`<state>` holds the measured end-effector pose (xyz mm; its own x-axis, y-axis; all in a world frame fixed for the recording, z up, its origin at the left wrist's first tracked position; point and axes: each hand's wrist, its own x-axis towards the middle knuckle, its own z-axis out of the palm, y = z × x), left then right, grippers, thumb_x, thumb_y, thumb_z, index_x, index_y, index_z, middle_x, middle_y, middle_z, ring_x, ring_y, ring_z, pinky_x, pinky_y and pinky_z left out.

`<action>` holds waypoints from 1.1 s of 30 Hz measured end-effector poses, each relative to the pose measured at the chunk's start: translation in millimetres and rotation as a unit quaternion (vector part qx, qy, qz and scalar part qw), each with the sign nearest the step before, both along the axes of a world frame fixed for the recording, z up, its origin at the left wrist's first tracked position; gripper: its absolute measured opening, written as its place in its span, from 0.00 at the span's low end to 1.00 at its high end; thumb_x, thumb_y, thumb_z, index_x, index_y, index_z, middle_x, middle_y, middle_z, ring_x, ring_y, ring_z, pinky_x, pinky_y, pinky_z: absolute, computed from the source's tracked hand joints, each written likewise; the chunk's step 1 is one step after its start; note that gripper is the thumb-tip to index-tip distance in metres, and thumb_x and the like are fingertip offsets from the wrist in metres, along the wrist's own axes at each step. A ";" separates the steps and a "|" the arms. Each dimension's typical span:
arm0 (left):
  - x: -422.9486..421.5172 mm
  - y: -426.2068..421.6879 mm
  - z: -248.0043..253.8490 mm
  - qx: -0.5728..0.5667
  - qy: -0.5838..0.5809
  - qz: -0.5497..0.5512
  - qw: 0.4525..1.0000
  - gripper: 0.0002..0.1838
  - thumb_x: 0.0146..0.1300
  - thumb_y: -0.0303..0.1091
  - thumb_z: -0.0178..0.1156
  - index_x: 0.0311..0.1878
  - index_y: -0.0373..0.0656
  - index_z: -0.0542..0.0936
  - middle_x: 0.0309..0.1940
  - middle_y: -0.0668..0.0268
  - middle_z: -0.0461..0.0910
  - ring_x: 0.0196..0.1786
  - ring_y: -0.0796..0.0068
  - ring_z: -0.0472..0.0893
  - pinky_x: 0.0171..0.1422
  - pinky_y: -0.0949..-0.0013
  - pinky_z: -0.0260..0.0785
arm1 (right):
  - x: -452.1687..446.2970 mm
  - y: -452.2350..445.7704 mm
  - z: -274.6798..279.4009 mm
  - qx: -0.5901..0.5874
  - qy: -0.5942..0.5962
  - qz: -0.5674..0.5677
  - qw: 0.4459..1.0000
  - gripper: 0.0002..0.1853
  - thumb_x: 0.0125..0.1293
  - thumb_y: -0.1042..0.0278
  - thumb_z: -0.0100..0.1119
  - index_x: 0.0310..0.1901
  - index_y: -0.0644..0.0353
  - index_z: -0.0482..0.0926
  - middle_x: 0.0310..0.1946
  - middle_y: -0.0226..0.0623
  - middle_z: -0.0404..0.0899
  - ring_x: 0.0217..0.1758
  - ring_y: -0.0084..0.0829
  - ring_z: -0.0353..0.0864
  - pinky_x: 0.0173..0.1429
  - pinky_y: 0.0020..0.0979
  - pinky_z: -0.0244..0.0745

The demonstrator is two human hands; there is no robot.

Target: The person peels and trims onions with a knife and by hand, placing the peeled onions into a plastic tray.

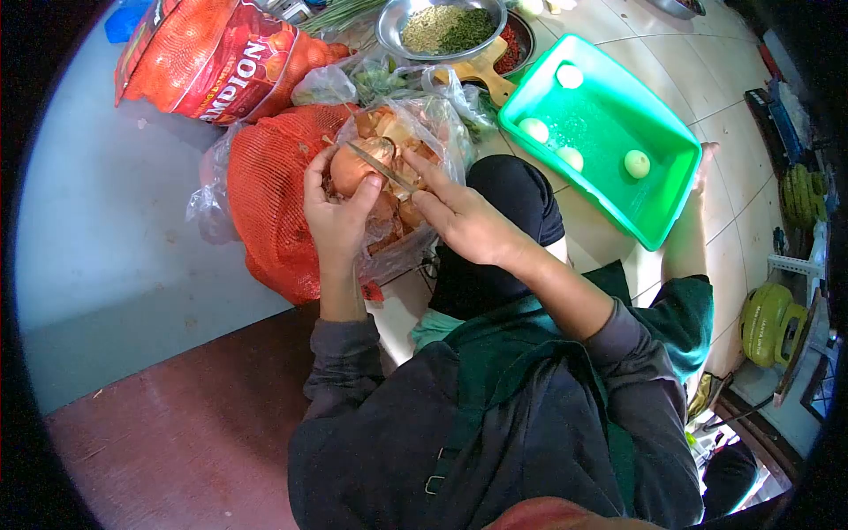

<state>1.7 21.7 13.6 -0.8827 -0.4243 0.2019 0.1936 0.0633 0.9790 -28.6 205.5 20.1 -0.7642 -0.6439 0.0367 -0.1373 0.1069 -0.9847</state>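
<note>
A brown-skinned onion (353,170) is gripped in my left hand (337,212), with the thumb and fingers around it. My right hand (468,216) is closed on a small knife (385,168), whose blade lies across the onion's near side. The knife's handle is hidden in my fingers. Below and behind the onion, a clear plastic bag (442,132) holds loose onion skins (384,216). A red mesh sack (269,203) leans against it on the left. To the right, a green plastic basin (609,177) holds several peeled pale onions (637,163).
A printed red mesh bag (238,62) stands at the upper left. A metal bowl (442,49) with seeds and chopped greens sits near a wooden board (490,75). A bare foot (704,163) is beside the basin. A green fan-like appliance (768,322) stands far right.
</note>
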 end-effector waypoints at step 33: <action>9.9 9.9 -9.8 -0.061 -0.001 0.112 0.992 0.29 0.50 0.28 0.70 0.55 0.34 0.69 0.51 0.58 0.72 0.50 0.71 0.76 0.55 0.69 0.71 | -9.4 -31.4 -10.7 -0.036 -0.105 -0.050 0.993 0.25 0.66 0.59 0.48 0.61 0.63 0.66 0.48 0.59 0.76 0.55 0.52 0.76 0.60 0.40 0.68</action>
<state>11.6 31.6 3.8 -0.7694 -0.5823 0.2626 0.1596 0.2229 0.9617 -38.0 174.1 9.4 -0.8198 -0.5660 -0.0868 0.0799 0.0371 -0.9961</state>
